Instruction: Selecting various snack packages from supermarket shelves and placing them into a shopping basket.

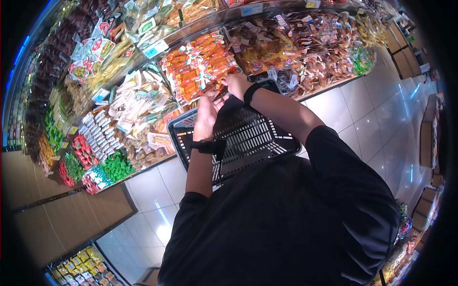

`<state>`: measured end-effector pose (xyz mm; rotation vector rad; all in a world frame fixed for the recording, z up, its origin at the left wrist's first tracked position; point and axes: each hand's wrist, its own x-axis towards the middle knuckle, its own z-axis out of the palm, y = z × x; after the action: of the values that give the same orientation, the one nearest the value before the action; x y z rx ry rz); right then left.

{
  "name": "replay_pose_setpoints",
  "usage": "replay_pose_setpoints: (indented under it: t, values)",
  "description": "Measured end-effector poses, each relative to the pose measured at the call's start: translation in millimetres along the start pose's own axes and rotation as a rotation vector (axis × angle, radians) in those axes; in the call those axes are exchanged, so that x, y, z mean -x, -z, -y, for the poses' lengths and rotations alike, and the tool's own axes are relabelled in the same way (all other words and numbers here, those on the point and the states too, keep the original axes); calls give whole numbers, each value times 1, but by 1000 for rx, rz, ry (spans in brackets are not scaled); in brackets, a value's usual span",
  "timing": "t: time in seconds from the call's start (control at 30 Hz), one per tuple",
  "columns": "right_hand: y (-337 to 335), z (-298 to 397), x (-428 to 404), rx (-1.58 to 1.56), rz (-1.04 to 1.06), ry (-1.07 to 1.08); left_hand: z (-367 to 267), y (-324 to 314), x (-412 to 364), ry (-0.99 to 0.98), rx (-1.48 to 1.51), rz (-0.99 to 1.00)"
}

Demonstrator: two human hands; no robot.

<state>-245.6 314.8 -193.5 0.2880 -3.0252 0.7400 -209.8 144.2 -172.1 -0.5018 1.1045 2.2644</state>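
Small clear packets of orange-red snack sticks [200, 64] fill a shelf compartment in front of me. My right hand [237, 85] is at the front right edge of this pile, fingers curled downward and partly hidden. Whether it grips a packet is not clear. Lower and to the left, my left hand [208, 109] is turned palm up, its fingers apart and slightly bent. A small reddish-brown patch shows between the two hands, too unclear to name. Beneath my forearms sits a black plastic shopping basket [247, 137] with slotted walls, up against the shelf front.
White and pale green packets [137, 102] lie left of the orange ones. Dark brown vacuum-packed snacks [263, 46] are on the right. Price tags [155, 49] stand along the dividers. Tiled floor [361, 118] runs along the shelf, with cardboard boxes [404, 53] at far right.
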Motion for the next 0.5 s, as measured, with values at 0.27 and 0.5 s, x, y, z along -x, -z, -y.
replay_pose_setpoints:
  t: [0.27,0.5]
  values:
    - [-48,-34,-25,-745,-36,-432,-2,-3,-23,64,297,159]
    - [-22,-43,-3,-670,-16,-245,5,-12,-25,-12,269,153]
